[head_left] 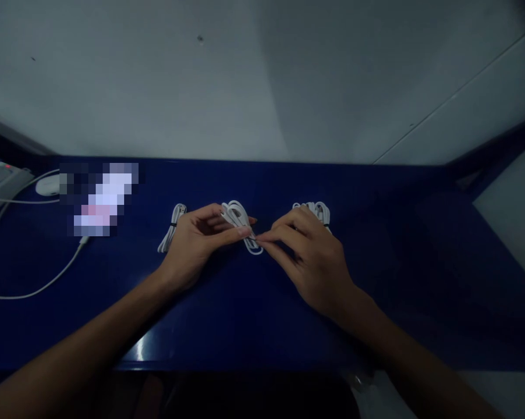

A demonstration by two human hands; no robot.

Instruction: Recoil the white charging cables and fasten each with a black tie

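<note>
A coiled white cable (237, 213) is held just above the blue table, between the thumb and fingers of my left hand (197, 235). My right hand (308, 253) has its thumb and index finger pinched together at the lower right of this coil, on what looks like a thin dark twist tie around it. Beside my left wrist lies another white cable bundle (171, 230) with a dark tie, partly covered by the hand. Behind my right hand more bundled white cable (322, 213) shows, mostly hidden by the knuckles.
The blue table (254, 314) runs up to a pale wall (166, 87). At the left are a blurred-out phone (109, 195) with a plugged-in white charging cable (66, 265), a white rounded object (48, 185) and a power strip (9, 183) with a red light.
</note>
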